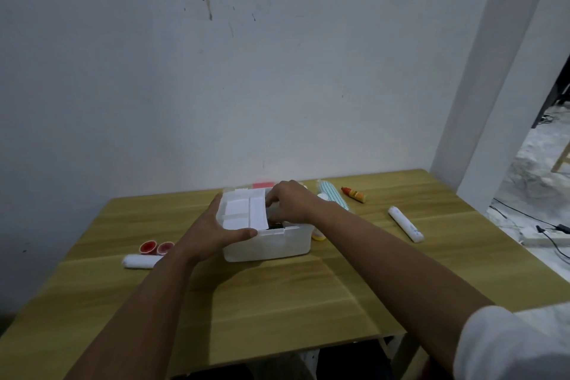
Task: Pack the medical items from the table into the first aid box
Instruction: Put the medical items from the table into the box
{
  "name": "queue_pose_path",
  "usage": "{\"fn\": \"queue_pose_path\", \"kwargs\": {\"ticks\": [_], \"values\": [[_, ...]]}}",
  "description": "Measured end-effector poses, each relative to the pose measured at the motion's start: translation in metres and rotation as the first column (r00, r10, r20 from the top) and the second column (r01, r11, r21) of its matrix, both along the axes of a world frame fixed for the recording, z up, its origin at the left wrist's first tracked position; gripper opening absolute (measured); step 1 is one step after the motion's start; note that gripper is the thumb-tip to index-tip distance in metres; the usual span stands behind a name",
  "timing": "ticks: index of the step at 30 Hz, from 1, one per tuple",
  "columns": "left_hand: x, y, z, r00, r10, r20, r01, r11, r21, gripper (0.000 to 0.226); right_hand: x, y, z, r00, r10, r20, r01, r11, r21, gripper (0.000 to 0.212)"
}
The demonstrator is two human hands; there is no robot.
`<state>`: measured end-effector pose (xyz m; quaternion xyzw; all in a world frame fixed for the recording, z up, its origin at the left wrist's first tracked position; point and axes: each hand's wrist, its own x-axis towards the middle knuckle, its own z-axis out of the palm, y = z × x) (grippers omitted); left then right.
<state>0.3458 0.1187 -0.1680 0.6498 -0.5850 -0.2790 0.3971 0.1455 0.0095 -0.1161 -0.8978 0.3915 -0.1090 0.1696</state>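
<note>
A translucent white first aid box (271, 245) stands in the middle of the wooden table (277, 296). A white compartment tray (246, 210) sits tilted in its top. My left hand (216, 228) grips the box's left front rim and the tray's edge. My right hand (290, 203) rests on the tray's right side, fingers curled over it. A dark item shows inside the box under the tray. On the table lie a white bandage roll (140, 261), two red cups (155, 247), a white tube (405, 224), a small orange bottle (354, 194) and a striped green-white roll (334, 199).
A yellow bottle (318, 234) stands against the box's right side, partly behind my right forearm. A red lid or pad (263, 185) lies behind the box near the wall. Beyond the table's right edge is a floor with cables (549, 231).
</note>
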Motion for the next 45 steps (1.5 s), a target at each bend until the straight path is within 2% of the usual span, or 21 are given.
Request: {"fn": "queue_pose_path", "kwargs": {"ticks": [4, 11, 15, 18, 20, 22, 25, 27, 30, 33, 35, 38, 41, 45], "values": [[-0.005, 0.002, 0.003, 1.0, -0.007, -0.001, 0.007, 1.0, 0.0, 0.106, -0.008, -0.003, 0.006, 0.996, -0.001, -0.084, -0.004, 0.998, -0.058, 0.048], [-0.008, 0.002, 0.006, 1.0, -0.001, -0.022, 0.0, 1.0, -0.013, 0.086, 0.0, -0.001, 0.003, 1.0, -0.021, -0.002, 0.021, 1.0, -0.004, 0.026], [-0.009, 0.004, 0.01, 1.0, -0.008, -0.023, 0.007, 1.0, -0.021, 0.1, 0.006, -0.003, -0.001, 0.999, -0.044, 0.01, 0.044, 0.999, 0.007, 0.02], [-0.009, 0.005, 0.011, 1.0, -0.019, -0.004, 0.019, 1.0, -0.022, 0.103, 0.004, -0.006, 0.006, 1.0, -0.024, -0.003, 0.024, 0.999, 0.03, 0.03], [-0.009, 0.005, 0.01, 1.0, -0.022, -0.002, 0.022, 1.0, -0.016, 0.104, -0.003, -0.011, 0.016, 0.998, -0.033, 0.048, 0.031, 0.999, 0.043, 0.036], [-0.007, 0.005, 0.008, 1.0, -0.022, -0.021, 0.022, 1.0, -0.018, 0.103, -0.015, -0.02, 0.03, 0.98, -0.085, 0.177, 0.086, 0.996, 0.006, 0.029], [-0.006, 0.005, 0.007, 0.999, -0.018, -0.034, 0.017, 0.999, -0.03, 0.097, -0.036, -0.044, 0.04, 0.906, -0.251, 0.341, 0.281, 0.959, -0.042, 0.024], [-0.005, 0.004, 0.006, 0.999, -0.009, -0.031, 0.008, 0.999, -0.033, 0.092, -0.053, -0.064, 0.034, 0.879, -0.364, 0.307, 0.395, 0.918, -0.042, 0.025], [-0.004, 0.002, 0.004, 0.999, -0.009, -0.031, 0.008, 1.0, -0.026, 0.096, -0.077, -0.083, 0.012, 0.858, -0.496, 0.136, 0.504, 0.863, -0.038, 0.018], [-0.003, 0.003, 0.004, 0.999, -0.007, -0.041, 0.006, 1.0, -0.025, 0.099, -0.091, -0.082, -0.014, 0.841, -0.54, -0.021, 0.54, 0.842, -0.022, 0.028], [-0.004, 0.004, 0.005, 0.999, -0.002, -0.043, 0.001, 0.999, -0.037, 0.092, -0.095, -0.076, -0.026, 0.839, -0.538, -0.081, 0.541, 0.841, 0.018, 0.034], [-0.005, 0.003, 0.005, 0.999, -0.006, -0.052, 0.004, 0.999, -0.043, 0.088, -0.093, -0.075, -0.034, 0.854, -0.516, -0.063, 0.519, 0.853, 0.051, 0.033], [-0.007, 0.005, 0.006, 0.998, -0.024, -0.056, 0.022, 0.999, -0.04, 0.089, -0.094, -0.076, -0.021, 0.841, -0.539, -0.05, 0.538, 0.842, -0.027, 0.032], [-0.01, 0.005, 0.006, 0.999, -0.009, -0.041, 0.007, 0.999, -0.04, 0.081, -0.098, -0.08, 0.027, 0.873, -0.487, 0.007, 0.487, 0.872, -0.054, 0.049]]}}
